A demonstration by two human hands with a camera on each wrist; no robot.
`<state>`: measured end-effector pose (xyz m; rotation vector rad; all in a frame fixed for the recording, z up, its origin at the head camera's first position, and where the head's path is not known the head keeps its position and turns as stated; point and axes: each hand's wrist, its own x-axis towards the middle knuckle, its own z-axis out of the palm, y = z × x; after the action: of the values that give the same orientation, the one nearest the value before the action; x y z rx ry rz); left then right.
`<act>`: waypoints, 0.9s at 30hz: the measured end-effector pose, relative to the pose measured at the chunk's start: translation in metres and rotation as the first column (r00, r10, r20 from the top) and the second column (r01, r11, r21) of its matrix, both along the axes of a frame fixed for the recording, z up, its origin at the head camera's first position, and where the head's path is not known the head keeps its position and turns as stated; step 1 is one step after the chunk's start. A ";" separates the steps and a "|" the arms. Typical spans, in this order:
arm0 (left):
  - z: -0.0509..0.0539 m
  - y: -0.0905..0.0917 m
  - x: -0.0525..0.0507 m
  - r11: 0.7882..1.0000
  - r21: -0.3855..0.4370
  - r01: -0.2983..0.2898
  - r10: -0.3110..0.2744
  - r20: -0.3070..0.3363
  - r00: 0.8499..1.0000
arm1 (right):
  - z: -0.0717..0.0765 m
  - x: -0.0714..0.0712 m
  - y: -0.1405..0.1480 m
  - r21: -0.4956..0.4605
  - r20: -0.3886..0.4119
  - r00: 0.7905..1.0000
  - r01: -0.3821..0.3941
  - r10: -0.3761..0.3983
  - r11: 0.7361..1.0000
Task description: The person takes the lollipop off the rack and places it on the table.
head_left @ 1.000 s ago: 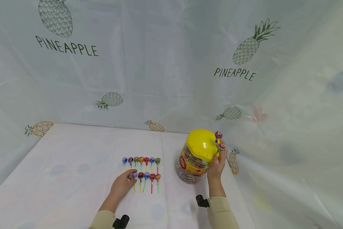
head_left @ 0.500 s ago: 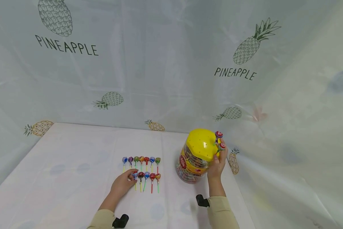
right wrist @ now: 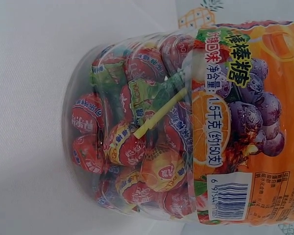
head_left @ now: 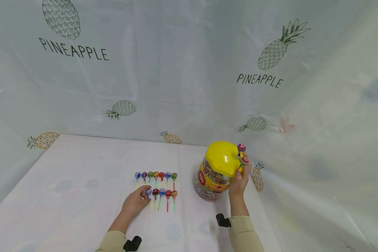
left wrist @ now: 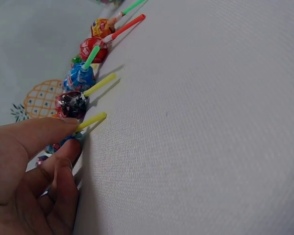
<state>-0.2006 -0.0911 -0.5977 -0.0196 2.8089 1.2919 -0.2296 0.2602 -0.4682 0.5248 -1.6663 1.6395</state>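
Observation:
My left hand [head_left: 136, 202] pinches a blue-wrapped lollipop [head_left: 148, 192] between thumb and fingers, at the left end of the nearer row. Its yellow stick [left wrist: 93, 121] points out past the thumb in the left wrist view. My right hand [head_left: 239, 181] holds the right side of a large clear lollipop jar [head_left: 206, 190] with a yellow lid [head_left: 221, 157]. Two lollipops, one purple-red [head_left: 241, 147] and one red-green [head_left: 244, 160], stand at the lid's right edge by those fingers. Whether the lid or the fingers hold them, I cannot tell. The right wrist view shows wrapped lollipops [right wrist: 130, 147] inside the jar.
Two rows of lollipops lie on the white table [head_left: 81, 196]; a dark red lollipop [head_left: 155, 192] is beside the pinched one. In the farther row a green lollipop [head_left: 174, 175] ends the right side. A pineapple-print sheet [head_left: 182, 70] hangs behind the table.
The pinched lollipop shifts very slightly at the row's left end, with the left hand still on it. The right hand and the jar stay in place.

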 end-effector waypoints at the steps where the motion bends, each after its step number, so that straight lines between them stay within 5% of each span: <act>1: 0.000 0.000 0.000 1.000 0.001 0.000 0.000 0.001 1.000 | 0.000 0.000 0.000 0.003 -0.002 1.000 0.002 -0.002 1.000; 27: -0.001 0.000 0.004 1.000 -0.006 -0.012 0.011 -0.003 1.000 | 0.004 0.001 -0.005 -0.023 -0.052 0.998 -0.020 0.019 1.000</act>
<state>-0.1967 -0.0908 -0.5985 -0.0339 2.8198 1.2866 -0.2283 0.2555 -0.4647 0.5692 -1.6064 1.6441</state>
